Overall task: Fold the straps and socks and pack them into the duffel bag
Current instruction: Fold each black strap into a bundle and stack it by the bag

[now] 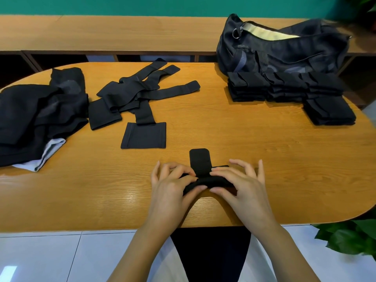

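At lower centre of the frame, the left hand [171,186] and right hand [244,186] pinch a black strap [200,162] on the wooden table [244,139], while the unzipped duffel bag [284,53] at upper right shows pale lining in its opening.

We logged an oval orange-brown wooden table [223,129]. Far left on it lay a heap of black fabric [40,110], beside it a tangle of black elastic straps [140,92]. At right were stacks of folded black pieces [284,86], with a dark duffel bag [284,49] behind. At the near edge lay one partly folded black strap [200,161].
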Demonstrator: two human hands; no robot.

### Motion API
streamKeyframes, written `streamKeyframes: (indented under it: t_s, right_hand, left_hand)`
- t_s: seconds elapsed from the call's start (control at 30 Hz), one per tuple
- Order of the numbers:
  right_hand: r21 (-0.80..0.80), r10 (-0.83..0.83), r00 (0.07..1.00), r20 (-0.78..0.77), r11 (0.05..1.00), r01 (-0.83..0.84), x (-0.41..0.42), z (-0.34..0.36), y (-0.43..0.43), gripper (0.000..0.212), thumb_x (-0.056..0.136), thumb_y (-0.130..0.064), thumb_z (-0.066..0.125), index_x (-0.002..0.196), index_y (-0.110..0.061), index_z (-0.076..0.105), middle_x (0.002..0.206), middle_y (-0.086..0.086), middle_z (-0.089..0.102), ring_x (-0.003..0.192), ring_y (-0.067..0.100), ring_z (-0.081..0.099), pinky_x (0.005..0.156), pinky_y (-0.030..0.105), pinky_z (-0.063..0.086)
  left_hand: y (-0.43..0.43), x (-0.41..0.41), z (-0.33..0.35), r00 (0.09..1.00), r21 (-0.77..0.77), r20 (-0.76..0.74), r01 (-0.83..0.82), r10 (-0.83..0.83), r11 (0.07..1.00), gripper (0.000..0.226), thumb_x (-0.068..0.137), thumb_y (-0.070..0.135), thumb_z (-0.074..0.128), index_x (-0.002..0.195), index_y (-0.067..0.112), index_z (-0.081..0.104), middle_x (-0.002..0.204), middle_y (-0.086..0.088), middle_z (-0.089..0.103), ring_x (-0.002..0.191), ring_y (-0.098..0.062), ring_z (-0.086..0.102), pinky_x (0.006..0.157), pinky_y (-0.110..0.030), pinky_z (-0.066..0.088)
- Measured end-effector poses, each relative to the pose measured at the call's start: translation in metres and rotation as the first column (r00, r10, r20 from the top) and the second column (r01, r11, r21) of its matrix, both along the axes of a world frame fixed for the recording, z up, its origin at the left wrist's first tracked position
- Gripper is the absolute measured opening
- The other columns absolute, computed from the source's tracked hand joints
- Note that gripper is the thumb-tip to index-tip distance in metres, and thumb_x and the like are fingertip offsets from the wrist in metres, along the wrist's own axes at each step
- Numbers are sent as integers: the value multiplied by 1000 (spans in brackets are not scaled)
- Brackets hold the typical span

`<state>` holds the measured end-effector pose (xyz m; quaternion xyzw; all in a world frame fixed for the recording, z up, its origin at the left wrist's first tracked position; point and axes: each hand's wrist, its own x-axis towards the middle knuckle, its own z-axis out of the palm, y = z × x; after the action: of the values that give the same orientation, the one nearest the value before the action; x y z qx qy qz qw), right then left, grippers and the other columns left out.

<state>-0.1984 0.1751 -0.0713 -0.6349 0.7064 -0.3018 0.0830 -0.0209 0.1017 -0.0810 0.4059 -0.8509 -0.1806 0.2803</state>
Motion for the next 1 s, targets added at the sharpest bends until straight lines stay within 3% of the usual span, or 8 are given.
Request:
streamKeyframes:
  t_s: [0.27, 0.4, 0.63, 0.73, 0.9, 1.0]
  right_hand:
    - [-16, -17, 999, -43, 1000, 16, 3, 4, 0, 30, 86, -47, 48, 104, -36, 69, 89, -24, 66, 109, 5, 52, 115, 63, 10]
    - [-25, -19, 999, -46, 1000, 18, 4, 7, -3, 22, 88, -45, 51, 100, -35, 67, 81, -21, 62, 98, 7, 52, 115, 59, 10]
    - [23, -49, 999, -8, 999, 49, 1, 8, -4, 48, 73, -59, 63, 117, -41, 65, 92, -28, 54, 110, 3, 46, 117, 55, 6]
    - [16, -69, 996, 56, 998, 68, -1, 7, -5, 48, 73, -62, 57, 115, -41, 68, 90, -35, 48, 107, 3, 50, 119, 52, 5]
    - [25, -138, 983, 122, 990, 136, 1, 5, -8, 58, 78, -64, 53, 133, -45, 50, 98, -12, 61, 110, 13, 57, 122, 41, 9]
    - [12, -171, 972, 164, 985, 172, 5, 8, -13, 71, 79, -60, 58, 144, -41, 38, 114, -4, 63, 123, 15, 48, 121, 35, 10]
  left_hand:
    - [0, 3, 2, 1000, 31, -18, 9, -8, 999, 45, 81, 64, 50, 104, 32, 73, 108, 19, 61, 112, -12, 47, 111, -55, 20]
    - [1, 0, -2, 999, 32, -34, -11, 12, 999, 41, 83, 57, 51, 100, 27, 74, 105, 19, 62, 108, -12, 50, 110, -56, 24]
    - [-1, 1, -6, 995, 66, -93, -27, 33, 997, 41, 85, 56, 50, 94, 25, 75, 102, 23, 61, 106, -6, 46, 109, -56, 25]
    - [0, 1, -6, 993, 80, -104, -46, 55, 996, 41, 85, 57, 50, 94, 25, 73, 100, 25, 60, 106, -5, 46, 108, -58, 26]
    - [0, -1, 1, 980, 112, -137, -127, 142, 986, 39, 86, 60, 47, 99, 31, 70, 88, 26, 59, 101, -2, 48, 110, -60, 23]
    - [-1, -1, 5, 969, 87, -124, -205, 215, 975, 51, 86, 64, 49, 120, 28, 62, 90, 21, 60, 99, -3, 50, 112, -59, 22]
